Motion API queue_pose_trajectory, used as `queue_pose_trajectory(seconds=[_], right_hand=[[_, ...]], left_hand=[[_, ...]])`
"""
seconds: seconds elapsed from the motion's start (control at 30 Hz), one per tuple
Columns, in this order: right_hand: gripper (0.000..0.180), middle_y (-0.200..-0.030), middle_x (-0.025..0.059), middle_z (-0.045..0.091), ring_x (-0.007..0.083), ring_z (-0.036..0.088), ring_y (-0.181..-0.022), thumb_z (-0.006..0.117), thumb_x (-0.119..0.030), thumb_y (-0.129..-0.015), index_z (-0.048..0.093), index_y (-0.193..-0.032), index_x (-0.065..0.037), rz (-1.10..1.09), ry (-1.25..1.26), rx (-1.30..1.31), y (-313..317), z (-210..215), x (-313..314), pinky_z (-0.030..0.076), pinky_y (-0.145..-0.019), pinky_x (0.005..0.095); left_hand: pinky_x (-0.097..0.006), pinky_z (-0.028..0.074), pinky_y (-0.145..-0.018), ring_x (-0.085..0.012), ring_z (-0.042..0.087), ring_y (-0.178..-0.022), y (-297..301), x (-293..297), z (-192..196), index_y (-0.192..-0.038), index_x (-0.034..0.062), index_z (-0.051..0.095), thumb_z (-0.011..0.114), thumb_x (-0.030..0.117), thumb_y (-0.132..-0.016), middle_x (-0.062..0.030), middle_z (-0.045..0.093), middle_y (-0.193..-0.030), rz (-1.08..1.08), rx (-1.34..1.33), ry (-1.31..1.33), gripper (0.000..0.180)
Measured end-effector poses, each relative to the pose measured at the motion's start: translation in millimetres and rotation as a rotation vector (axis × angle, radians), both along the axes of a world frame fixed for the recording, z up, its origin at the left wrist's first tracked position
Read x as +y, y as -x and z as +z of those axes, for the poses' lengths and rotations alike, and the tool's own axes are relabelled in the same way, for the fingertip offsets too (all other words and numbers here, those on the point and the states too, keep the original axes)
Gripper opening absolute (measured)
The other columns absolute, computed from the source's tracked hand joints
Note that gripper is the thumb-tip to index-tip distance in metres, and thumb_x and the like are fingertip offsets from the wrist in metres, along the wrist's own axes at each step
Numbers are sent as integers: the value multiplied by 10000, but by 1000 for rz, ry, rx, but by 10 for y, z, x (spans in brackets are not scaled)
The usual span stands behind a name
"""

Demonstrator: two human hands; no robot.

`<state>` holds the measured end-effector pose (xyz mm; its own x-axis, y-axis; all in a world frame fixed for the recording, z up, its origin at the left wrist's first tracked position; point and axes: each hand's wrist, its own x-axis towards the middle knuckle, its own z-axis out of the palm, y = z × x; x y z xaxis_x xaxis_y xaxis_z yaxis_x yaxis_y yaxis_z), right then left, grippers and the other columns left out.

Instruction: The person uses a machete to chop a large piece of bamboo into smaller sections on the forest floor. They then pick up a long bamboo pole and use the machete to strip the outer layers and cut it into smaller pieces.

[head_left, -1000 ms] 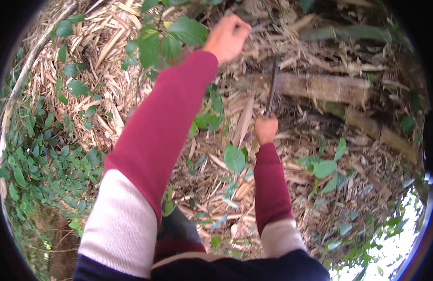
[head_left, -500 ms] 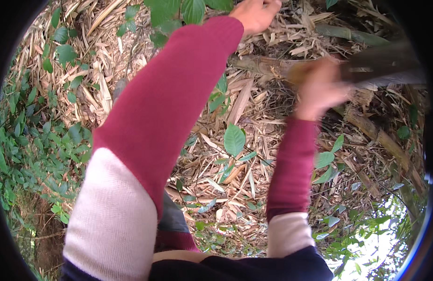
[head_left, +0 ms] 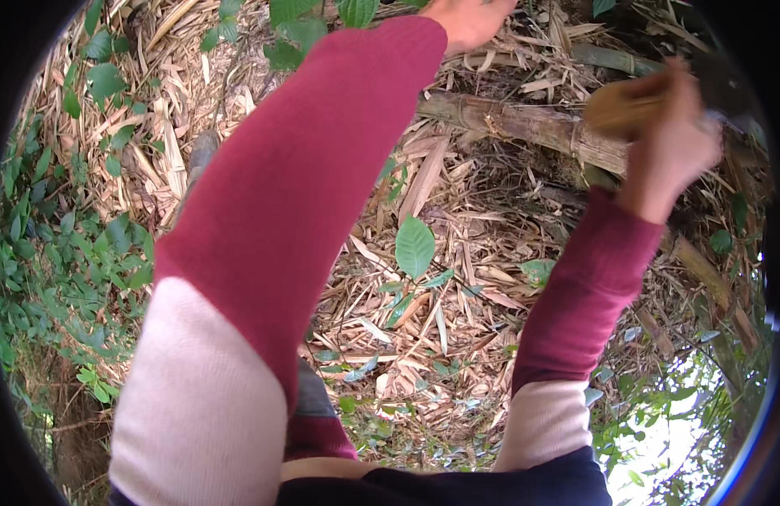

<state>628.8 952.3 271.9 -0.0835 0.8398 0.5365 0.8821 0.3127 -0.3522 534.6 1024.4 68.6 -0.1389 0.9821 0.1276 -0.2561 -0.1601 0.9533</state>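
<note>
My left hand reaches far up to the picture's top edge, beside the leaves of a green plant; the rim cuts off its fingers, so its hold is unclear. At the upper right, my right hand is raised and closed around the brown wooden handle of a cutting tool. The tool's dark blade is blurred toward the rim. Both arms wear maroon sleeves over pale ones. A thick dry bamboo stem lies on the ground between the hands.
Dry bamboo leaves and husks cover the ground. A small sapling with a broad green leaf stands in the middle. Dense green undergrowth fills the left side. More fallen bamboo stems lie at the right.
My right hand has swung up and to the right with the tool, from the middle of the picture to the upper right. My left arm has stretched further up.
</note>
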Motion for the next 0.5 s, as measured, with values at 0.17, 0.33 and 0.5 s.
queue_pose_trajectory(seconds=[0.17,0.33,0.5], right_hand=[[360,-953,233,700,295,699,-862,653,-227,-844,664,-1007,94,-471,470,-394,-1102,-1620,-520,541,-758,403],[145,-620,102,584,208,569,-455,644,-117,-851,579,-825,10,-580,875,172,-2183,-2472,-605,479,-440,385],[189,-641,80,607,161,597,-552,557,-176,-949,658,-940,-17,-322,757,-32,-996,-668,-194,500,-503,321]], left_hand=[[-433,460,-868,-332,637,-951,180,-107,71,-1030,15,576,389,498,-1033,-188,650,-961,-68,-9,76,518],[-476,497,-814,-249,633,-853,251,-97,137,-1143,69,559,394,506,-1027,-77,546,-785,-50,48,67,482],[-428,450,-882,-326,620,-971,103,-93,103,-1039,15,571,372,505,-1034,-194,630,-976,58,1,47,529]])
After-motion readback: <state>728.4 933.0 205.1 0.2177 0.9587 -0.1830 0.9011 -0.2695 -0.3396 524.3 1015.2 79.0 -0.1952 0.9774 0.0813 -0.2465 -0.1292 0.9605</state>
